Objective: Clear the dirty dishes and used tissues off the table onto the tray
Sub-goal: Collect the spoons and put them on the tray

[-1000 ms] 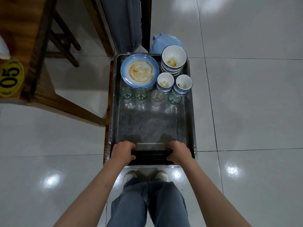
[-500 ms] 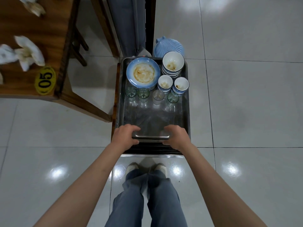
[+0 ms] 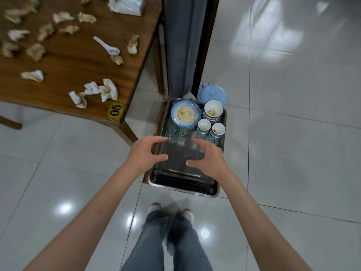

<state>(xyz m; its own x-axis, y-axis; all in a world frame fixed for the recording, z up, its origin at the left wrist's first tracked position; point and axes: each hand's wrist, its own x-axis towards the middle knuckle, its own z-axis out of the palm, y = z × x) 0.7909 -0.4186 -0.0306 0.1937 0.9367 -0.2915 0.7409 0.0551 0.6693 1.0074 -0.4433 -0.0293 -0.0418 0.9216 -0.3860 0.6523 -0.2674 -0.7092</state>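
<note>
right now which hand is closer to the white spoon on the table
Left. The left hand hovers over the tray's table-side edge, below the white spoon; the right hand is farther across the tray.

Left hand, right hand extended forward, fingers spread, empty.

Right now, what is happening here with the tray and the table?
A person is clearing a table. Both hands, left hand and right hand, hover open above the tray and hold nothing. The tray sits low beside the table and carries a dirty plate, stacked bowls, two small bowls and some glasses at its far end. On the table many used tissues and a spoon remain to be cleared.
</note>
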